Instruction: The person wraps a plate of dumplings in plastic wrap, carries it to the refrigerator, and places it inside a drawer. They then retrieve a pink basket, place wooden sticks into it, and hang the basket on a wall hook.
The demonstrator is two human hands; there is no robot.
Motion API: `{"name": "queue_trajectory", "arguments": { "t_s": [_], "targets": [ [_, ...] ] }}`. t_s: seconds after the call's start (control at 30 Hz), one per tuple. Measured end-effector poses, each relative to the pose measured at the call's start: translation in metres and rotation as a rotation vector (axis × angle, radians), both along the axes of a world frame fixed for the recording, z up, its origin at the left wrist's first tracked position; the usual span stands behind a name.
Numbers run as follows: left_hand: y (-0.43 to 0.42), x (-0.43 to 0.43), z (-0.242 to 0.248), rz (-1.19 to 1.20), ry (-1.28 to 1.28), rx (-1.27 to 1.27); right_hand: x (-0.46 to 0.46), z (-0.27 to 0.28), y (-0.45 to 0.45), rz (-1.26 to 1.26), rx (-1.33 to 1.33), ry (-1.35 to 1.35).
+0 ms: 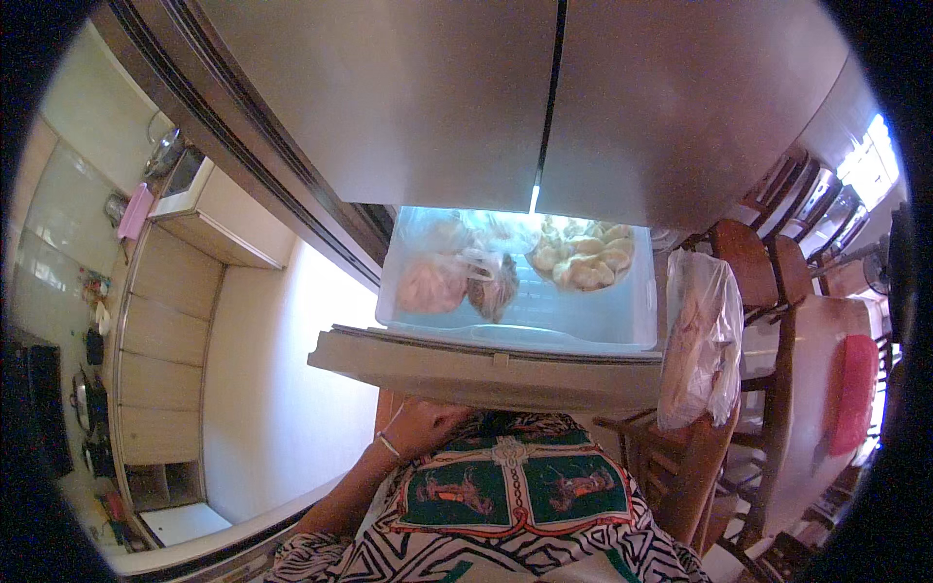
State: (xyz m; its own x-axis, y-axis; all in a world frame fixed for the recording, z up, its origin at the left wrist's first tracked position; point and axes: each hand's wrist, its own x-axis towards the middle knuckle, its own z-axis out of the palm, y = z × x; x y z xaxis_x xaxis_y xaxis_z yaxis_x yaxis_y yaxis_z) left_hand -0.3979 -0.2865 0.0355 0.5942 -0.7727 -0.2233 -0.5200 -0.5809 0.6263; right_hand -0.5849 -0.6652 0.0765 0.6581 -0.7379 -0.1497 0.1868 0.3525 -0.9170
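Observation:
A freezer drawer [583, 321] is pulled out in front of me. On its left are several plastic bags of food, among them a bag with pinkish contents [431, 284] and a bag with dark contents [494, 286]. At its back right sits a bag of pale, rounded pieces of food [582, 255]. My left hand [437, 419] is at the lower edge of the drawer front [503, 372], its fingers hidden. A clear plastic bag with pinkish-tan contents [700, 342] is held up beside the drawer's right end. My right forearm reaches up to this bag, which mostly covers my right hand [718, 430].
Two closed refrigerator doors [437, 95] stand above the drawer. At left, a kitchen counter [65, 255] carries a pink container [135, 211] and pots. Wooden chairs [743, 262] and a dining table [809, 393] with a red item [856, 393] are at right.

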Motion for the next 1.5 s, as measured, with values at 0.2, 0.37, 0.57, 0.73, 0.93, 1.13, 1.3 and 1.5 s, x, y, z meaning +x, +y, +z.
{"name": "queue_trajectory", "arguments": {
  "t_s": [0.2,0.37,0.57,0.73,0.93,1.13,1.3,1.5],
  "targets": [
    [-0.004,-0.003,-0.004,0.086,-0.041,-0.015,-0.035,-0.006,0.020,-0.040,0.025,-0.015],
    [-0.010,0.009,-0.021,0.144,-0.046,-0.170,-0.056,-0.019,0.040,-0.058,0.044,-0.014],
    [-0.028,0.040,-0.051,0.199,-0.084,-0.248,-0.057,-0.043,0.059,-0.041,0.115,0.016],
    [-0.045,0.086,-0.086,0.171,-0.241,-0.352,-0.036,-0.080,0.079,0.026,0.201,0.040],
    [-0.050,0.129,-0.146,0.213,-0.229,-0.360,-0.022,-0.176,0.077,0.122,0.213,0.037],
    [-0.070,0.182,-0.217,0.207,-0.357,-0.326,-0.003,-0.299,0.036,0.293,0.316,0.192],
    [-0.098,0.229,-0.296,0.276,-0.172,-0.321,0.049,-0.370,0.002,0.355,0.044,0.506],
    [-0.168,0.223,-0.452,0.062,-0.078,-0.012,0.077,-0.428,-0.044,0.357,0.215,0.499]
  ]
}}
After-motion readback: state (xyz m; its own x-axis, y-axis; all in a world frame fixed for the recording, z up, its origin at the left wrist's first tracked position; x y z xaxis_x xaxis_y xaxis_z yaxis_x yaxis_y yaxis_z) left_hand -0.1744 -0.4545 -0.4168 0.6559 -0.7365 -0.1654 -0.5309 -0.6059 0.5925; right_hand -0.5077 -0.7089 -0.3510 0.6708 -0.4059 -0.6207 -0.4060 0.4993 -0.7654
